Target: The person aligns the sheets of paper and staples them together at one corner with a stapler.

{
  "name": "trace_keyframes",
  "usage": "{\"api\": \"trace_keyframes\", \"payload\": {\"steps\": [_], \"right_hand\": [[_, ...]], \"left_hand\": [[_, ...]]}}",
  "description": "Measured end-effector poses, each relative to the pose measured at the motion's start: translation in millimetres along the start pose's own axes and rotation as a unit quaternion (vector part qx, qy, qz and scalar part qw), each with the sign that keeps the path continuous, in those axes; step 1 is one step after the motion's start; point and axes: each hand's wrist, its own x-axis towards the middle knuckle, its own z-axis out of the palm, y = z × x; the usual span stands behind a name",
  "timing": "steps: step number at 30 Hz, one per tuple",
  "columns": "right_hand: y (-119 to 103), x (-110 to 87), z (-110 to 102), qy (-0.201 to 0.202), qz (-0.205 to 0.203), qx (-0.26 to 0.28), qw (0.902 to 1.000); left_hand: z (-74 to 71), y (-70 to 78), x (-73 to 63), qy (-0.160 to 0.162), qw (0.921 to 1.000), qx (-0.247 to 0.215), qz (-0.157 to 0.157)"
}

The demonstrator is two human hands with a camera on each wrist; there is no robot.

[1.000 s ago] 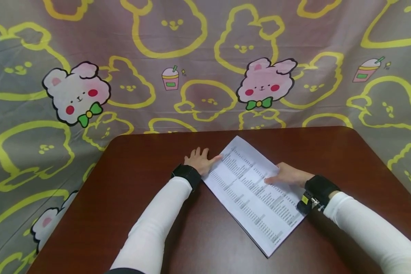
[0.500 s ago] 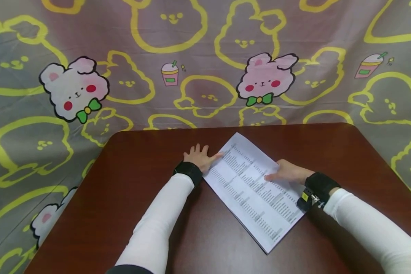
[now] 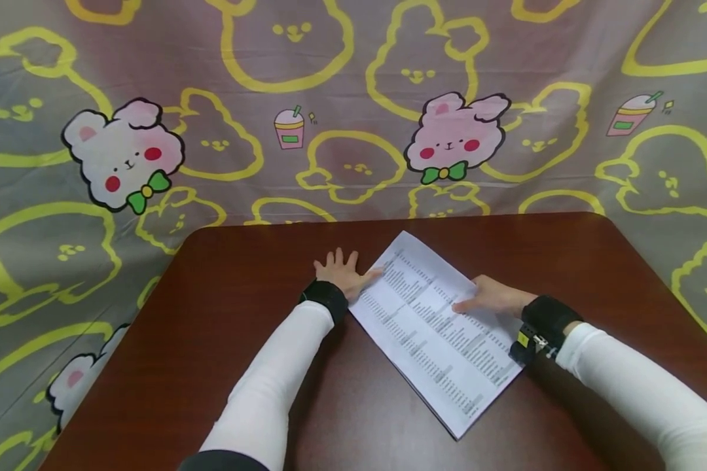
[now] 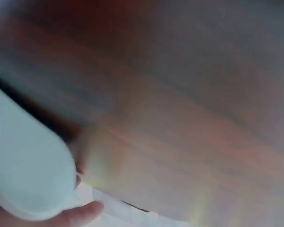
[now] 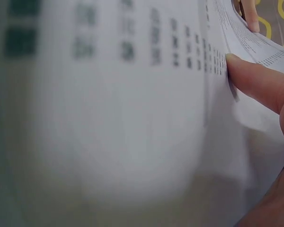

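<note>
A white printed booklet (image 3: 415, 327) lies slantwise on the table, its top page covered in columns of small text. A thin dark edge shows along its lower left side. My left hand (image 3: 344, 273) rests by its upper left edge, fingers spread on the wood and thumb laid over the paper. At the opposite edge my right hand (image 3: 497, 296) holds the booklet, thumb on top and the other fingers mostly hidden at the edge. Close up in the right wrist view, the thumb (image 5: 258, 80) presses on the page, which bulges toward the camera.
The brown table (image 3: 230, 340) has rounded far corners. Behind it hangs a grey curtain (image 3: 342, 118) with yellow outlines and cartoon rabbits. Dark straps (image 3: 324, 299) circle both wrists. A pale rounded object (image 4: 33, 165) blocks part of the blurred left wrist view.
The head view shifts slightly. Both hands and the booklet keep their places relative to each other.
</note>
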Motion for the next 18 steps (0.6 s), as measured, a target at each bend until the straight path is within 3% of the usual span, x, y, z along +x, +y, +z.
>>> {"api": "trace_keyframes", "payload": {"steps": [18], "right_hand": [[3.1,-1.8,2.6,0.01,0.008,-0.004,0.9999]], "left_hand": [[9.4,-2.8,6.7,-0.005,1.0,-0.008,-0.003]]}}
